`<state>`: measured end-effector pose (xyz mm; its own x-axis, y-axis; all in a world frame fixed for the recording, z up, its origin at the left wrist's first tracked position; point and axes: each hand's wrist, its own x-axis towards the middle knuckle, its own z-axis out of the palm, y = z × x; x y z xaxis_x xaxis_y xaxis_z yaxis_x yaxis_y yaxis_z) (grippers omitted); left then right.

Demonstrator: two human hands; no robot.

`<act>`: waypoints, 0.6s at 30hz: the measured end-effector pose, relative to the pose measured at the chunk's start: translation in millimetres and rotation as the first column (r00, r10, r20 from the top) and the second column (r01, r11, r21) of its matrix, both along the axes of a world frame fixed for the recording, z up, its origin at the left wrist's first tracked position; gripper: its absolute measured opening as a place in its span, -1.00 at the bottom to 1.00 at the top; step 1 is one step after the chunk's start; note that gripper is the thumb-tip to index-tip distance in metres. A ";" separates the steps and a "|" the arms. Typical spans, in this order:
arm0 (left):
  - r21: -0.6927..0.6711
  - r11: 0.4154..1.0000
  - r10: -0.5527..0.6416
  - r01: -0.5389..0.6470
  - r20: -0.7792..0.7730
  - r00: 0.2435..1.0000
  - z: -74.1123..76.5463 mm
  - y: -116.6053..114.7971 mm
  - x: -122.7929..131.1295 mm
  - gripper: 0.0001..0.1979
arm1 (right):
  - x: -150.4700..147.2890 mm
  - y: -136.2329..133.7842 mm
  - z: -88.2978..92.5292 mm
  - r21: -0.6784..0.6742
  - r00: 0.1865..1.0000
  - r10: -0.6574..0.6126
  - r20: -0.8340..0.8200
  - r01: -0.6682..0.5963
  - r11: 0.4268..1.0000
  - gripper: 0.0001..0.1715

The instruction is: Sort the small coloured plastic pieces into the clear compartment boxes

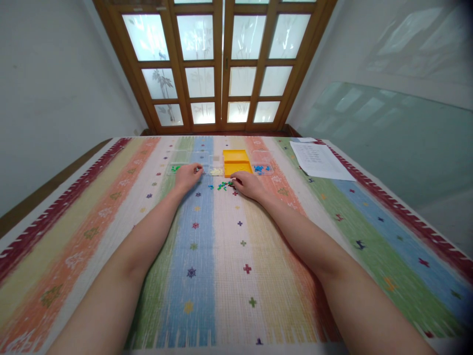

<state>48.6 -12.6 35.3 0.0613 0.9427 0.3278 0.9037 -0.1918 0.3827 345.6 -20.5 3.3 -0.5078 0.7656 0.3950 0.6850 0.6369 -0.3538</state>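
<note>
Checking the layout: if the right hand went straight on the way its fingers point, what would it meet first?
The right hand points left, so likely the loose coloured pieces by its fingertips; contact is unclear.

Looked like a room in a home. Wooden double doors [222, 64] had frosted panes etched with bamboo, and the walls [44, 74] were plain white. A striped woven cloth [221, 256] with small cross motifs covered the surface. A printed sheet [320, 160], a yellow tray [236, 161] and loose coloured pieces [221, 186] lay on it.
</note>
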 end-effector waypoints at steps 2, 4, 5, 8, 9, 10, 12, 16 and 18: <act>0.020 0.993 0.119 -0.120 0.056 0.991 1.0 6.6 -14.9 -0.64 | -1.3 -0.2 -1.3 0.005 0.999 0.017 0.036 -0.017 1.000 -0.68; 0.029 0.974 0.221 -0.225 0.099 0.970 1.5 12.1 -29.8 -0.64 | -2.4 -0.6 -2.4 0.004 0.997 0.018 0.078 -0.018 1.000 -0.67; 0.028 0.962 0.265 -0.270 0.115 0.957 1.4 14.3 -36.8 -0.64 | -2.8 -0.9 -2.7 0.004 0.996 0.015 0.091 -0.015 1.000 -0.66; 0.007 0.926 0.373 -0.377 0.133 0.918 -0.5 18.2 -54.1 -0.65 | -3.2 -1.4 -2.8 -0.001 0.995 0.016 0.096 -0.015 1.000 -0.68; -0.004 0.915 0.400 -0.403 0.131 0.907 -1.5 18.8 -58.5 -0.65 | -3.2 -1.3 -2.6 -0.007 0.996 0.020 0.090 -0.020 1.000 -0.70; -0.014 0.905 0.424 -0.426 0.128 0.896 -2.4 19.1 -62.1 -0.65 | -3.3 -1.1 -2.5 -0.014 0.996 0.024 0.084 -0.023 1.000 -0.71; -0.040 0.885 0.466 -0.465 0.122 0.876 -4.1 18.9 -67.3 -0.66 | -3.5 -0.2 -2.6 -0.035 0.997 0.025 0.073 -0.022 0.999 -0.72; -0.073 0.862 0.507 -0.502 0.114 0.855 -5.9 17.4 -71.0 -0.66 | -4.1 1.2 -2.8 -0.061 0.999 -0.015 0.052 0.019 0.998 -0.69; -0.068 0.864 0.503 -0.499 0.111 0.857 -6.1 16.8 -70.7 -0.65 | -4.3 0.8 -2.3 -0.060 0.998 -0.035 0.056 0.039 0.997 -0.69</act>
<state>-22.1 4.2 29.3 -0.4604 0.8463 0.2680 0.8203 0.2903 0.4927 341.2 -19.7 1.0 -0.4982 0.8061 0.3194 0.7271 0.5891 -0.3526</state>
